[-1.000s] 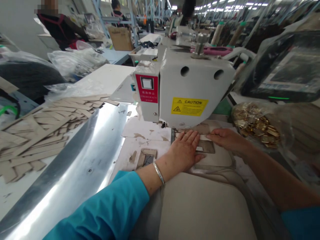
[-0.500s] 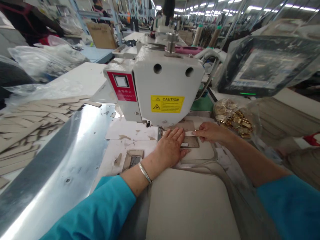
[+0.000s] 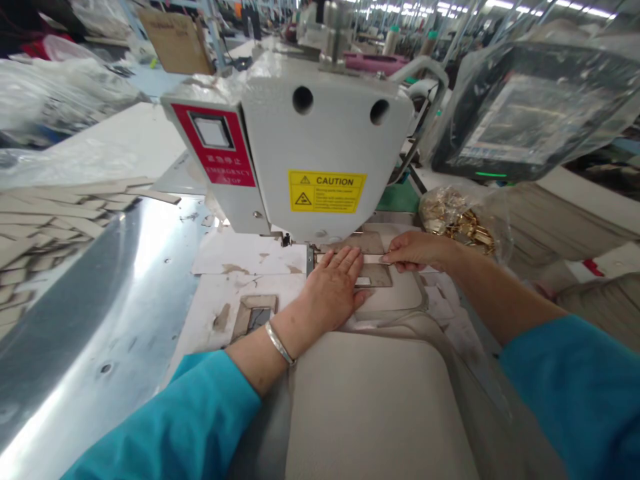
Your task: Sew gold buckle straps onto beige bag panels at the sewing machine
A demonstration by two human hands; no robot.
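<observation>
My left hand (image 3: 333, 287) lies flat, fingers stretched forward, on a narrow pale strip (image 3: 373, 259) and the beige panel (image 3: 400, 300) beneath it. My right hand (image 3: 413, 249) pinches the strip's right end between thumb and fingers. Around the strip is a brownish flat template (image 3: 381, 277), partly covered by my left hand. Just beyond my left fingertips a small metal clamp (image 3: 311, 259) stands by the needle area of a white sewing machine head (image 3: 325, 140). Closer to me lies a larger beige panel (image 3: 370, 400).
Many cut beige strips (image 3: 65, 220) are heaped left of a shiny metal plate (image 3: 125, 300). A bag of gold-coloured metal parts (image 3: 465, 223) sits at right, below a plastic-wrapped screen (image 3: 520, 120). A cardboard box (image 3: 173, 40) stands at the back left.
The view has moved nearer, so the machine head looks larger. Both hands keep the same places on the strip and panel.
</observation>
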